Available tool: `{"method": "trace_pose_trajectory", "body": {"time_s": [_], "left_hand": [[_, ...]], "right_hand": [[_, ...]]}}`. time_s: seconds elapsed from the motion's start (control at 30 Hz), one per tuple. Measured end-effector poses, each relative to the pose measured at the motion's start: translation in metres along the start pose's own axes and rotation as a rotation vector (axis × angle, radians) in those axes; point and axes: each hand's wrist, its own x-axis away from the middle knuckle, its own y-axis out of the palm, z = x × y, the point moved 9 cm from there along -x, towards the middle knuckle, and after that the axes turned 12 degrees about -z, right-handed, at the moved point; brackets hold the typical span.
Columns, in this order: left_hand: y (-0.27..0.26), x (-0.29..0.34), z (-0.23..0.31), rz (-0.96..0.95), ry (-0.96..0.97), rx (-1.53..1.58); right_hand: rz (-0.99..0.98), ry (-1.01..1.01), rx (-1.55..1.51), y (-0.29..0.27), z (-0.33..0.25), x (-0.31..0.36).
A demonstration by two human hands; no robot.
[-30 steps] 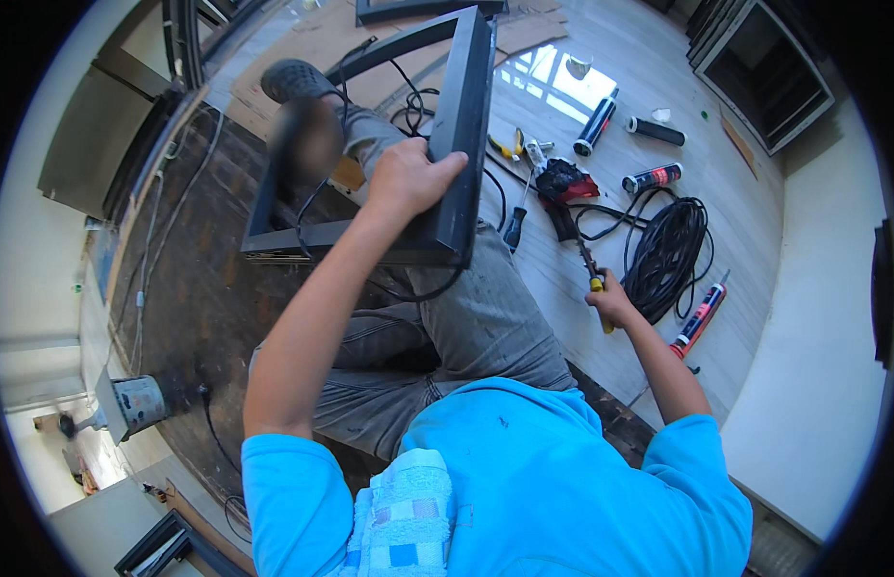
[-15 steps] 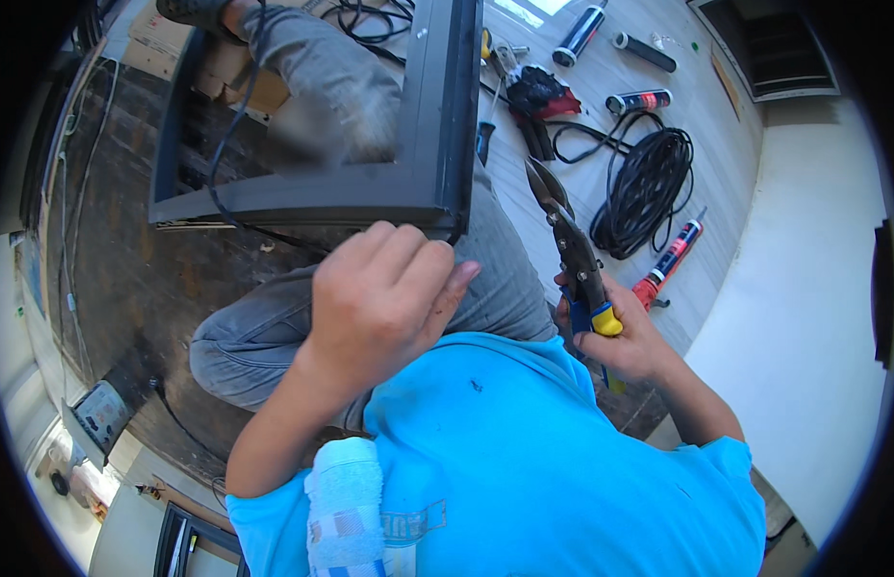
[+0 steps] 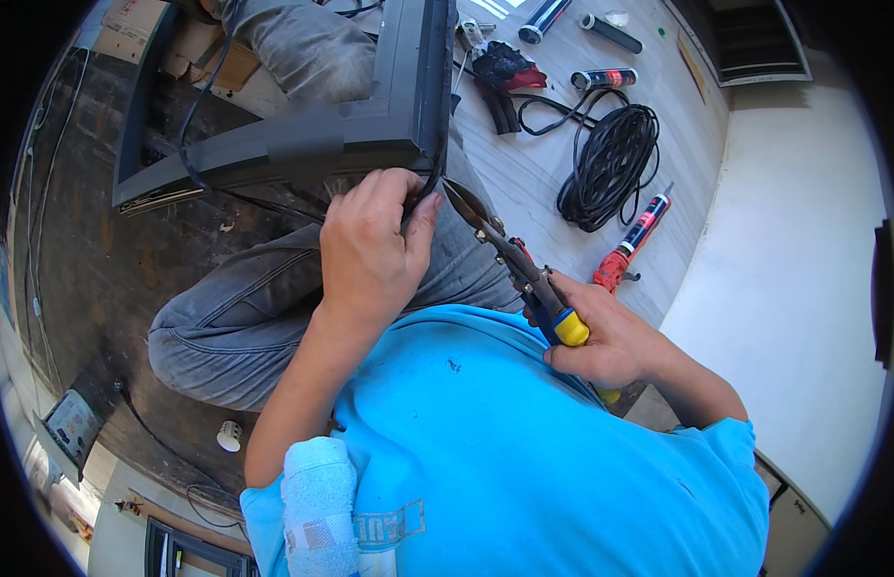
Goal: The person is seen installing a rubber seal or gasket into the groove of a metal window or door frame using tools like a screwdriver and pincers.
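A dark grey rectangular frame lies across my legs, its near right corner in front of me. My left hand is closed at that corner, thumb and fingers pinching a thin black rubber strip that runs along the frame's edge. In my right hand are tin snips with blue and yellow handles. Their blades point up and left, the tips right beside the strip and my left thumb. Whether the blades touch the strip I cannot tell.
Right of the frame lie a coil of black cord, a red caulking gun with a tube in it, several sealant tubes and a black and red tool. A white roll is on the dark floor at left.
The snips have moved left and tilted, bringing their blade tips to the frame's corner. My left hand has shifted up slightly and now pinches the black strip. The view has shifted a little.
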Motion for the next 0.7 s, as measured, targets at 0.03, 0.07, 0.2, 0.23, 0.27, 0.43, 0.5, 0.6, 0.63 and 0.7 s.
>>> {"method": "trace_pose_trajectory", "body": {"time_s": [0.03,0.07,0.2,0.23,0.27,0.43,0.5,0.6,0.63,0.7], "left_hand": [[0.001,0.000,-0.004,0.007,-0.044,0.077],[0.002,0.001,-0.008,0.013,-0.088,0.155],[0.000,-0.001,-0.010,0.079,-0.092,0.233],[-0.001,-0.001,-0.008,0.084,-0.076,0.209],[-0.003,-0.002,-0.006,0.089,-0.061,0.184],[-0.009,-0.005,0.007,0.084,0.006,0.057],[-0.009,-0.006,0.007,0.087,0.016,0.061],[-0.008,-0.005,-0.001,0.097,-0.018,0.206],[-0.008,-0.006,-0.002,0.098,-0.018,0.217],[-0.008,-0.006,-0.002,0.098,-0.016,0.231]], "right_hand": [[0.004,0.003,0.005,0.001,0.001,0.000],[-0.005,0.020,-0.008,0.003,0.004,0.000],[-0.001,0.025,0.010,0.004,0.008,-0.001],[0.001,0.027,0.013,0.004,0.008,-0.002],[0.007,0.023,0.010,0.005,0.008,-0.002],[0.019,0.038,0.015,0.002,0.003,-0.005],[0.022,0.034,-0.017,0.001,0.002,-0.006],[0.006,0.059,0.026,0.000,0.000,-0.008],[0.007,0.062,0.026,-0.001,-0.001,-0.008],[0.006,0.088,0.064,-0.001,-0.002,-0.009]]}}
